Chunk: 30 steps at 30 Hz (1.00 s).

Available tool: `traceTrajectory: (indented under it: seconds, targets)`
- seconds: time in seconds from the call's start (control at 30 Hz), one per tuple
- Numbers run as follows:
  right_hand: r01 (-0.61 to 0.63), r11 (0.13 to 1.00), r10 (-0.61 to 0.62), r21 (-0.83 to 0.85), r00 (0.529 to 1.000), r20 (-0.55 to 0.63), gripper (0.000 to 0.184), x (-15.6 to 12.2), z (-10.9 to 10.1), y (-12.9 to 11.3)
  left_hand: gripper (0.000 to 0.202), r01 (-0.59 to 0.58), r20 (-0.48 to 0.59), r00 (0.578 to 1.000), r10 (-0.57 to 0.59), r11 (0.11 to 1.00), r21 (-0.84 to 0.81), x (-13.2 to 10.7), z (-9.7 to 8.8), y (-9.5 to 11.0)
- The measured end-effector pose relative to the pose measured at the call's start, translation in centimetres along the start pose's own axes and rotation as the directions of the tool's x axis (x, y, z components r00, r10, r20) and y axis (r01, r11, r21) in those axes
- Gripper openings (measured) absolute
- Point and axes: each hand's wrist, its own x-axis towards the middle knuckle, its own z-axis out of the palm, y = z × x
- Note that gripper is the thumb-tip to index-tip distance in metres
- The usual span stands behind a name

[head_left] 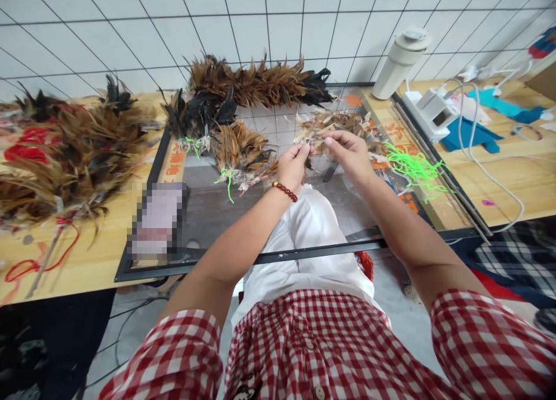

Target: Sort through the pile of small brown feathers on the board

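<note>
My left hand (293,165) is closed in a pinch on a small bunch of brown feathers (273,169), mostly hidden behind the fingers. To its right, my right hand (350,154) has thumb and forefinger pressed together at the edge of a loose pile of pale brown feathers (343,122); what lies between those fingertips is too small to make out. Left of my hands are a brown feather bunch (241,148) tied with green string and a black feather bunch (200,119), also with green string. Bright green strings (414,165) lie beyond my right wrist.
A black-framed glass panel (208,215) lies on the wooden table (512,186). Behind stands a long row of brown feathers (256,81); a larger feather heap (87,151) is at left. A phone (160,220), white bottle (399,64) and corded white power block (436,110) surround the work area.
</note>
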Motion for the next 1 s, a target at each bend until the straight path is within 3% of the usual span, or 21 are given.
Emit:
traceTrajectory:
  seconds: [0.13, 0.33, 0.5, 0.7, 0.8, 0.9, 1.0]
  targets:
    - [0.028, 0.999, -0.027, 0.028, 1.000, -0.012, 0.063, 0.0, -0.3, -1.0, 0.021, -0.016, 0.028, 1.000, 0.014, 0.999, 0.052, -0.2, 0.1, -0.1]
    - [0.084, 0.996, -0.075, -0.018, 0.952, 0.297, 0.062, -0.3, -0.9, -2.9, 0.023, 0.047, 0.034, 0.998, -0.047, 0.999, 0.017, -0.9, 0.6, 0.6]
    - [0.250, 0.935, -0.204, -0.252, 0.959, 0.196, 0.059, -0.4, -0.9, -2.9, 0.025, 0.154, 0.099, 0.983, -0.156, 0.988, 0.029, -2.1, 1.2, 1.5]
    - [0.364, 0.842, -0.324, -0.398, 0.931, 0.166, 0.053, -0.6, -0.9, -2.0, 0.029, 0.165, 0.132, 0.975, -0.177, 0.982, 0.096, -2.3, 1.2, 1.6]
    - [0.311, 0.884, -0.301, -0.348, 0.950, 0.084, 0.054, -0.4, -1.0, -1.4, 0.030, 0.159, 0.133, 0.976, -0.169, 0.984, 0.084, -2.3, 1.2, 1.7]
    - [0.179, 0.955, -0.184, -0.238, 0.983, 0.001, 0.067, 0.1, -1.3, -1.0, 0.031, 0.153, 0.150, 0.976, -0.161, 0.986, 0.061, -2.3, 1.2, 1.9]
    - [0.103, 0.986, -0.098, -0.134, 0.994, 0.046, 0.072, 0.3, -1.5, -1.3, 0.031, 0.155, 0.195, 0.967, -0.166, 0.986, 0.069, -2.4, 1.2, 1.9]
